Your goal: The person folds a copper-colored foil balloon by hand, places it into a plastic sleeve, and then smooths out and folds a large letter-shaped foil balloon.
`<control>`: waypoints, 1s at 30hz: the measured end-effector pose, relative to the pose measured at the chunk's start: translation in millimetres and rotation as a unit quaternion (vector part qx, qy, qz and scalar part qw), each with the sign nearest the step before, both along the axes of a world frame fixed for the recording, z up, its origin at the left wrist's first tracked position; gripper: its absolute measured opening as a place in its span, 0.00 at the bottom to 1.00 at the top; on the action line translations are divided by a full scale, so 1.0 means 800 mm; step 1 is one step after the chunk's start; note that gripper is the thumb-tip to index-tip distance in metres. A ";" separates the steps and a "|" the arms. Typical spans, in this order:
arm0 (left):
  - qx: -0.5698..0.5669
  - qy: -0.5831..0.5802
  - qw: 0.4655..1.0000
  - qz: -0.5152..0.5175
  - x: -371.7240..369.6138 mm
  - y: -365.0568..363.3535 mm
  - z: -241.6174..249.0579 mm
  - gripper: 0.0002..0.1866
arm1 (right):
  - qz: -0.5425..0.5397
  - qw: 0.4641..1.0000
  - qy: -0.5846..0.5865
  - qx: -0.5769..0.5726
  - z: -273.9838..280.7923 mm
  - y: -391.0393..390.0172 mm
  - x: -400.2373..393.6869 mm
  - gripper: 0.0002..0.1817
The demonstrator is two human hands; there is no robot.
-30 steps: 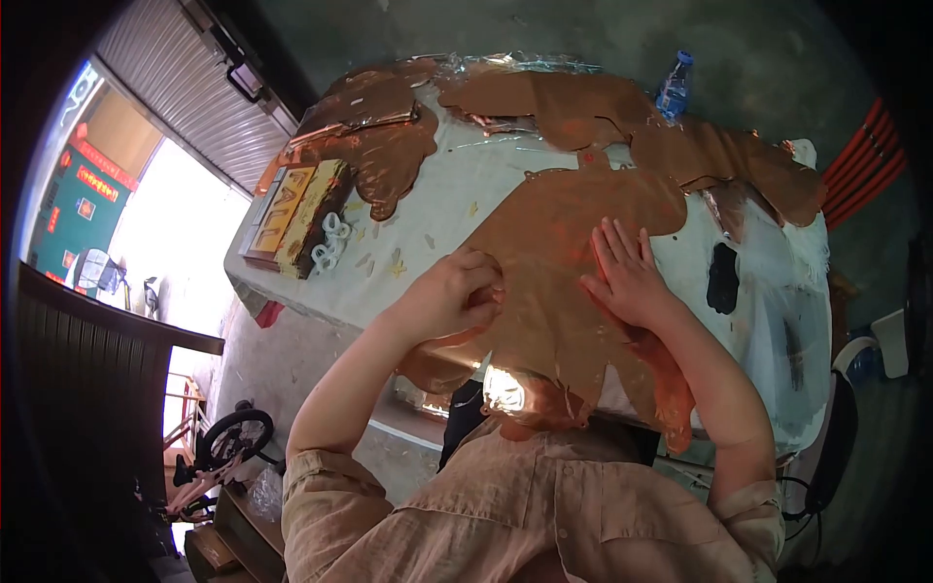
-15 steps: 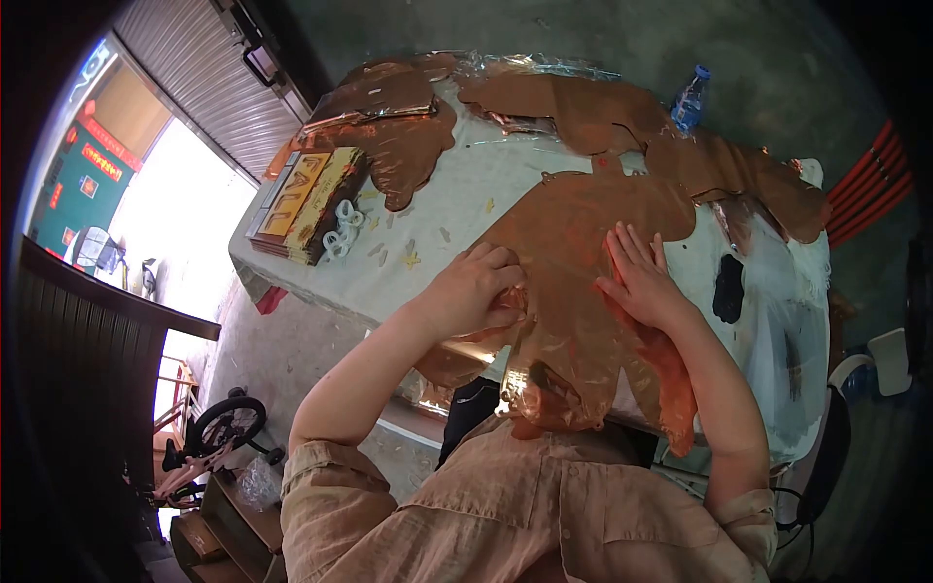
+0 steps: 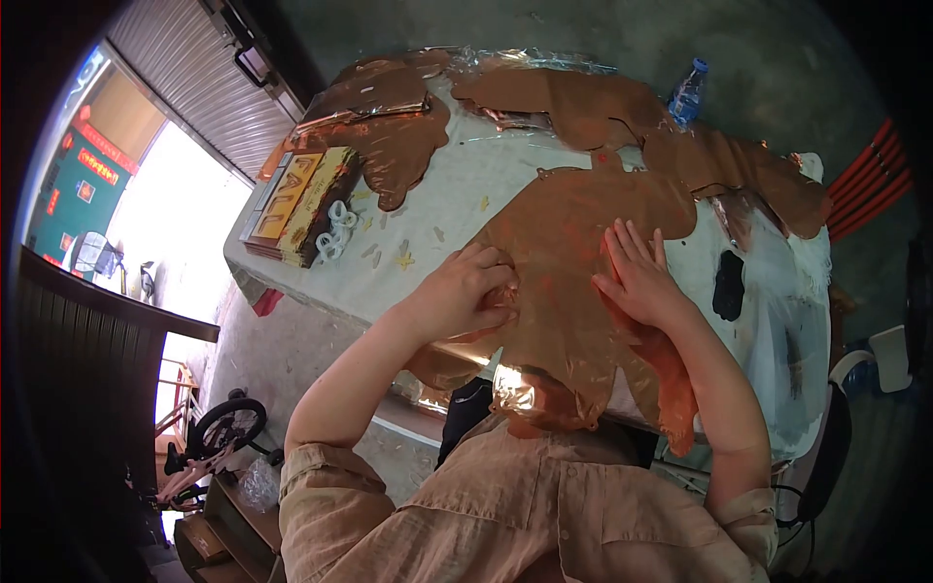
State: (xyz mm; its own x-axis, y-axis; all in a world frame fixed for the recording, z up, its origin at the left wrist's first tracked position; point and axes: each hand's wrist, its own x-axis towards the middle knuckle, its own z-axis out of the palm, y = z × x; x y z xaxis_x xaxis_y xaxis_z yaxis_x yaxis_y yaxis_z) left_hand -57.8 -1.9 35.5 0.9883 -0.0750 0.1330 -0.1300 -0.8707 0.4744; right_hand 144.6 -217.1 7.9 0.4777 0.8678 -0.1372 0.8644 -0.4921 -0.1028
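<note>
A large, flat brown foil balloon [image 3: 564, 262] lies across the near middle of the table, its shiny lower end hanging over the edge toward my body. My left hand [image 3: 462, 291] has its fingers curled and closed on the balloon's left part; the fingertips are partly hidden. On the right side, my right hand [image 3: 637, 272] rests flat on the foil with fingers stretched out. Beneath my right forearm, a reddish-orange translucent piece [image 3: 671, 384] hangs down over the table edge.
Further brown foil pieces [image 3: 564, 102] lie along the far side of the white-covered table [image 3: 340, 282]. At left sit a stack of "FALL" packets [image 3: 301, 204], white ribbon coils [image 3: 335, 231] and small cut-outs [image 3: 404, 261]. A blue-labelled bottle [image 3: 687, 95] and a black item [image 3: 728, 286] are at right.
My left hand has shifted slightly left along with the foil under it. My right hand stays flat in nearly the same place. The whole view has tilted a little.
</note>
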 end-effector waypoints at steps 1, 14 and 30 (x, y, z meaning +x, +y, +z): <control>0.000 0.000 1.000 -0.003 0.000 0.000 0.000 0.17 | -0.003 1.000 0.000 0.000 -0.001 0.000 0.000 0.41; 0.006 -0.009 1.000 -0.003 0.000 0.000 -0.001 0.17 | -0.004 0.998 -0.043 0.053 -0.019 -0.004 -0.010 0.41; 0.000 -0.065 0.997 -0.044 0.184 -0.026 -0.033 0.07 | 0.014 0.996 -0.048 0.077 -0.010 -0.004 -0.013 0.40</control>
